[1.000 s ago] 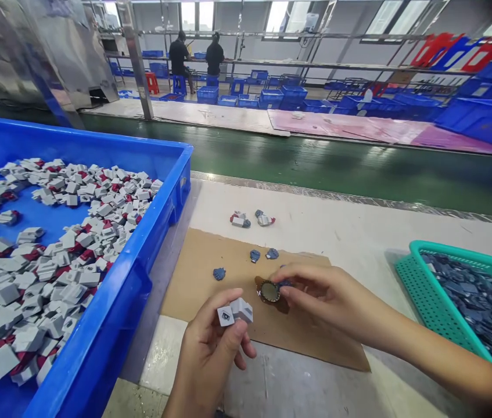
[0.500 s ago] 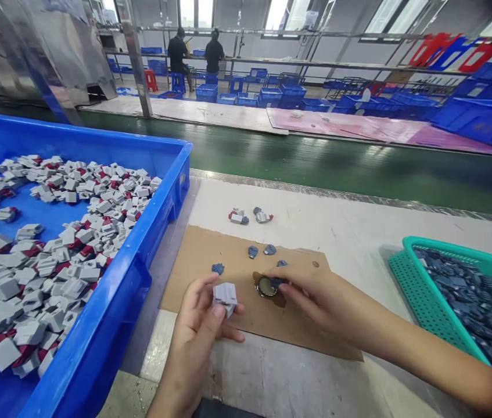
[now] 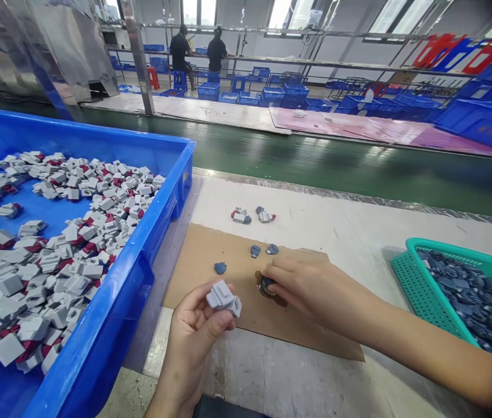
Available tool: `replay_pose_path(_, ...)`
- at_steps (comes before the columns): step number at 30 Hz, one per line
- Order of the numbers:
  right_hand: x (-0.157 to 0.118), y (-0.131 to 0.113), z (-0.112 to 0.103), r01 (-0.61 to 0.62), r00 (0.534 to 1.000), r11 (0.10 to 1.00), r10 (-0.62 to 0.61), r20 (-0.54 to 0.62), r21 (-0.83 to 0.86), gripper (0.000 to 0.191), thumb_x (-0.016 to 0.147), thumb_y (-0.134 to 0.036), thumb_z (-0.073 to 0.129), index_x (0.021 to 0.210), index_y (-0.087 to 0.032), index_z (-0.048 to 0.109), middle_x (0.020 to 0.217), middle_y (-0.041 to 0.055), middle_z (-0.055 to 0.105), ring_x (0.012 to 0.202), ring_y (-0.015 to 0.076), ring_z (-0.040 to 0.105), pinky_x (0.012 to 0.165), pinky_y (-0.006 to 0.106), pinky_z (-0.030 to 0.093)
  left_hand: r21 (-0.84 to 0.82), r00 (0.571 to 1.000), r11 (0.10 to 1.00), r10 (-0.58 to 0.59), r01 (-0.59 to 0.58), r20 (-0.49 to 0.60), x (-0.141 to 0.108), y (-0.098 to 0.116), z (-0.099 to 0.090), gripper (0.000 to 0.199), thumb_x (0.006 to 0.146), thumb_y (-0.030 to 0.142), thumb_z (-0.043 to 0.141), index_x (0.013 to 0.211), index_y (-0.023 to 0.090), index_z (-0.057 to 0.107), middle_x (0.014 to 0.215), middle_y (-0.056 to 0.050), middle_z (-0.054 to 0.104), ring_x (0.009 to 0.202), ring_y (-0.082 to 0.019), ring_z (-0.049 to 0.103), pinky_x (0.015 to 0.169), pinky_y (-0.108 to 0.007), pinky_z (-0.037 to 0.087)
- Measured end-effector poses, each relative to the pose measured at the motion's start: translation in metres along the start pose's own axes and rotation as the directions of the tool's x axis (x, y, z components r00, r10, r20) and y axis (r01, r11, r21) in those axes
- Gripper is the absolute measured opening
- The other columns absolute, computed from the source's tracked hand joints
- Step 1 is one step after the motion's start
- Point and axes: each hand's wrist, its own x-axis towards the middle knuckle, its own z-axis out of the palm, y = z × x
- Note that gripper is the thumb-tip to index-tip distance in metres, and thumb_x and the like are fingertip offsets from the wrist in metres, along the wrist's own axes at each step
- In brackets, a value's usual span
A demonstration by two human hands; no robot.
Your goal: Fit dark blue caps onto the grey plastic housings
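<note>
Left hand (image 3: 197, 319): gripping grey block (image 3: 221, 295) above cardboard (image 3: 315, 337).
Right hand (image 3: 304, 281): bent over small dish (image 3: 264, 288); cannot tell whether closed on anything.
Cardboard: dotted with dark-blue pieces (image 3: 255, 251).
Blue tray (image 3: 171, 168): at left, holding grey-and-red parts (image 3: 8, 351).
Green basket (image 3: 420, 302): at right, holding dark parts (image 3: 467, 290).

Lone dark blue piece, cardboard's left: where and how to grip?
Probably pinch the dark blue piece by its opposite edges, from above and its right: it lies low on the cardboard, with bare board beside it there. The left hand, holding a grey part, crowds the near side.
</note>
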Motion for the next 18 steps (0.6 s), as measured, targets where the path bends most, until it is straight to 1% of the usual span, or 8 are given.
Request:
replay_pose_path(4,0.001,-0.001,0.0,0.037,0.999,0.999,-0.038,-0.028,-0.031,0.012,0.081,-0.016,0.05,0.073,-0.017,0.058,0.075,0.0033,0.058,0.065,0.0179,0.054,0.054,0.027,0.035,0.027,0.999,0.999,-0.018,0.017,0.028,0.002,-0.001,-0.002,0.035,0.052,0.021,0.079,0.084,0.019,0.067,0.081,-0.004,0.07,0.074,-0.014,0.065,0.054,-0.016,0.048)
replay_pose_path(7,0.001,-0.001,0.001,0.024,0.998,0.999,-0.026,-0.054,-0.037,0.015,0.074,-0.004,0.051,0.069,-0.017,0.057,0.071,0.0023,0.056,0.06,0.0155,0.051,0.05,0.026,0.031,0.023,1.0,1.0,-0.004,0.003,0.021,0.002,-0.001,-0.002,0.034,0.053,0.02,0.079,0.084,0.02,0.065,0.079,-0.002,0.07,0.074,-0.015,0.065,0.055,-0.016,0.048)
replay_pose_path(9,0.0,0.001,0.003,-0.003,0.996,1.0,0.002,-0.086,-0.005,0.017,0.072,0.0,0.05,0.069,-0.016,0.057,0.072,0.0024,0.055,0.061,0.0146,0.05,0.051,0.025,0.032,0.021,1.0,1.0,-0.006,0.006,0.017,0.001,-0.001,-0.002,0.035,0.052,0.021,0.079,0.084,0.019,0.064,0.076,-0.002,0.07,0.073,-0.015,0.065,0.053,-0.016,0.048)
replay_pose_path(11,-0.004,0.004,0.007,-0.015,0.987,0.997,0.028,-0.16,0.08,0.016,0.078,-0.006,0.047,0.074,-0.017,0.057,0.072,0.0027,0.055,0.063,0.0143,0.051,0.053,0.024,0.035,0.019,1.0,1.0,-0.017,0.017,0.01,0.0,0.0,-0.001,0.035,0.053,0.023,0.079,0.084,0.019,0.063,0.075,-0.002,0.07,0.071,-0.014,0.065,0.052,-0.015,0.047)
replay_pose_path(14,-0.012,0.01,0.012,0.013,0.957,0.981,0.043,-0.287,0.192,0.019,0.087,-0.02,0.04,0.083,-0.02,0.059,0.076,0.0034,0.054,0.066,0.0149,0.052,0.054,0.024,0.038,0.021,1.0,1.0,-0.015,0.015,-0.008,-0.001,0.001,-0.001,0.034,0.055,0.024,0.078,0.085,0.019,0.063,0.075,-0.001,0.069,0.069,-0.012,0.064,0.053,-0.013,0.047)
replay_pose_path(16,-0.016,0.014,0.015,0.03,0.951,0.977,0.037,-0.308,0.209,0.021,0.087,-0.024,0.039,0.089,-0.022,0.06,0.079,0.0039,0.054,0.069,0.016,0.052,0.052,0.024,0.038,0.028,1.0,0.999,-0.02,0.02,0.01,0.0,0.001,-0.001,0.034,0.056,0.024,0.078,0.085,0.018,0.063,0.075,-0.001,0.069,0.069,-0.012,0.065,0.053,-0.012,0.048)
replay_pose_path(18,-0.019,0.016,0.017,0.03,0.959,0.977,0.032,-0.283,0.212,0.02,0.086,-0.025,0.041,0.094,-0.024,0.06,0.084,0.0044,0.054,0.074,0.0179,0.052,0.054,0.025,0.039,0.034,0.998,0.999,-0.034,0.032,0.046,0.001,0.001,-0.002,0.035,0.055,0.023,0.079,0.085,0.018,0.063,0.075,-0.001,0.07,0.07,-0.012,0.065,0.053,-0.013,0.048)
